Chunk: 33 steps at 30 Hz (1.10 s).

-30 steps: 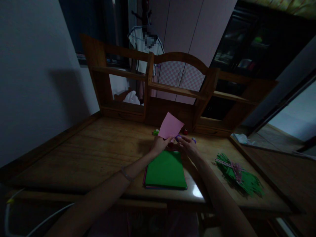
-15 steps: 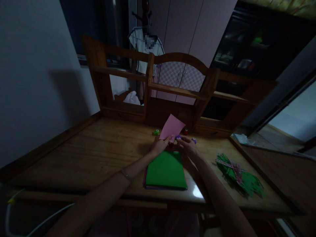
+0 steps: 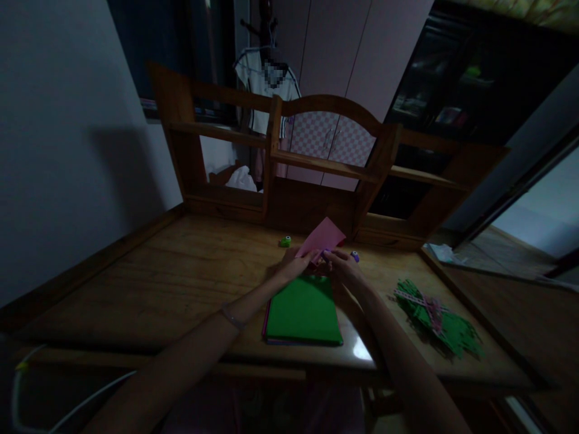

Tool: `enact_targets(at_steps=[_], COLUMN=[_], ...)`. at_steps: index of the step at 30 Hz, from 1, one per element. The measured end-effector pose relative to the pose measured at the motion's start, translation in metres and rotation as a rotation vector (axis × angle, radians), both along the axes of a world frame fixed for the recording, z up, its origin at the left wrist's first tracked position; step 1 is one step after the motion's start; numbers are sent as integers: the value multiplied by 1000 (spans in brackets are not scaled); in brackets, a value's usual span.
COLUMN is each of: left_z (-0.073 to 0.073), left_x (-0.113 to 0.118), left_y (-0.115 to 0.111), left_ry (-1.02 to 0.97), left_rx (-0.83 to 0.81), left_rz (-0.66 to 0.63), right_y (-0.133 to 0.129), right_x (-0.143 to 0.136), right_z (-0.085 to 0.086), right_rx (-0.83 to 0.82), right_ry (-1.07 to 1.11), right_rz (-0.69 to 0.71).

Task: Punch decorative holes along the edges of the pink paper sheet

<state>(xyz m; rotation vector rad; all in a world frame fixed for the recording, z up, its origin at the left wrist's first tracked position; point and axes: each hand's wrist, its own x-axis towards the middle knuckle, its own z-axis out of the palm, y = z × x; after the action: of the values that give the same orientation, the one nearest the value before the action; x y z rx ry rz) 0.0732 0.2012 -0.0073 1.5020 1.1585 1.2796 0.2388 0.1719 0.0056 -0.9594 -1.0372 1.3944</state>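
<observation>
My left hand is closed on the lower left edge of a pink sheet of paper, held above the desk and tilted up and away. My right hand grips a small purple object, by its look a craft paper punch, at the paper's lower edge. Whether the paper sits inside its slot cannot be made out. Just below both hands lies a stack of coloured paper with a green sheet on top. Another purple punch rests beyond my right hand, and a green one beyond my left.
A pile of green shredded paper with pink patterned strips lies on the right of the wooden desk. Along the back stands a wooden shelf unit. A shirt hangs behind it.
The pink paper has shifted right and down and leans flatter, now hiding most of the red punch behind it. My hands have barely moved.
</observation>
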Motion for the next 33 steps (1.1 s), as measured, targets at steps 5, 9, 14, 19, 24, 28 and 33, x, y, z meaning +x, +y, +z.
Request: enact_targets(at_steps=[5,9,14,19,24,28,33], left_z=[-3,-6,-7,-5,0,3,0], left_x=[-1,1,2,2,-1,-2,-2], left_y=[0,4,6,6,3,1,4], left_ry=[30,14,9,-31,-81,-97,-81], left_rx=[68,115,120,195,199,183,190], left_rz=[-70,-77,-102,-165,-212,-225,-227], right_y=[3,4,5,5,5,6,6], right_x=[3,3,7,9,8,9,9], right_z=[-3,-4,-4,-5,-3,-3,-4], right_rx=[9,26,17,35,15,14,9], right_ry=[-40,-68,-71,-119,-133,-120,-154], right_rz=[3,-5,-6,-34,-24,-3,6])
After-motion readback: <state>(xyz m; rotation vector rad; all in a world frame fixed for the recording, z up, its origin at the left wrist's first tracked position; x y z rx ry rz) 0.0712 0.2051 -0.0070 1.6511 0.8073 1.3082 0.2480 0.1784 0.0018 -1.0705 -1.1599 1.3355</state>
